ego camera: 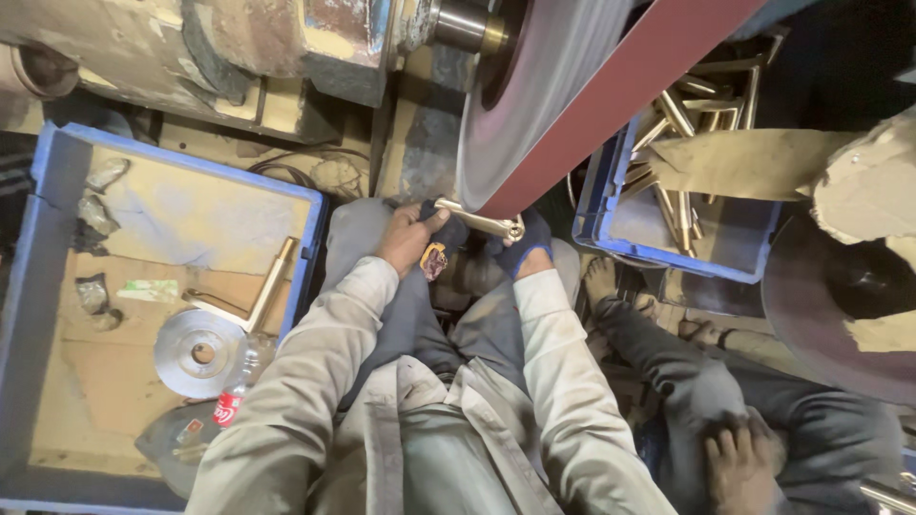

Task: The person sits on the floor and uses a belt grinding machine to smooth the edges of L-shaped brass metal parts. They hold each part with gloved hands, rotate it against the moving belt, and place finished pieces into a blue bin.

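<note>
A slim brass handle piece (482,222) is gripped at both ends and pressed against the lower edge of a dark red sanding belt (620,91), just where the belt wraps its grey contact wheel (534,86). The left hand (412,238) is closed around the near end, a dark rag or glove scrap bunched beneath it; the right hand (523,246), in a blue glove, is clamped on the far end, which carries a round eye. The polishing is judged to be mid-stroke on this piece. Many similar brass pieces are piled in a blue crate (611,224) at the right, though finished and unfinished cannot be told apart. In a larger blue tray (38,286) at the left, one brass bar (270,284) lies near its right wall, with a shiny metal disc (200,353) and a small plastic bottle (239,381). A co-worker's hand (739,467) rests on a knee at the lower right.
</note>
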